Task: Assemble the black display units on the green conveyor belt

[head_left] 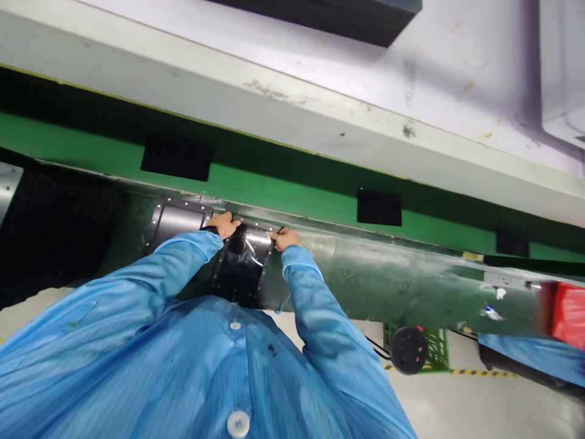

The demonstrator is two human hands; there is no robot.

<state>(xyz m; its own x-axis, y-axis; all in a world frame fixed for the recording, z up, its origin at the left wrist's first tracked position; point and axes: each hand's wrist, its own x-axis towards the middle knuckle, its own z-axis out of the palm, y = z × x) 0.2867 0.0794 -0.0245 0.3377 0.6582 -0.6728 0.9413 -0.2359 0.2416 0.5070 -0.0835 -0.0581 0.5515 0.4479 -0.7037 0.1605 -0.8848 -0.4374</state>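
Left hand (223,224) at the top edge of a black rectangular panel (242,271), right hand (284,239) at its upper right corner. Fingers (233,223) of both hands are bent over the studded frame, not spread wide, but whether they pinch it or only press is hard to tell at this angle. Panel sits on the side of a long dark green duct (388,283), with clear film (253,242) across its face. The spread hands seem placed to keep the panel's top edge even against the curve. A similar silver studded panel (176,222) sits just left. Blue smock sleeves (178,253) reach in from below.
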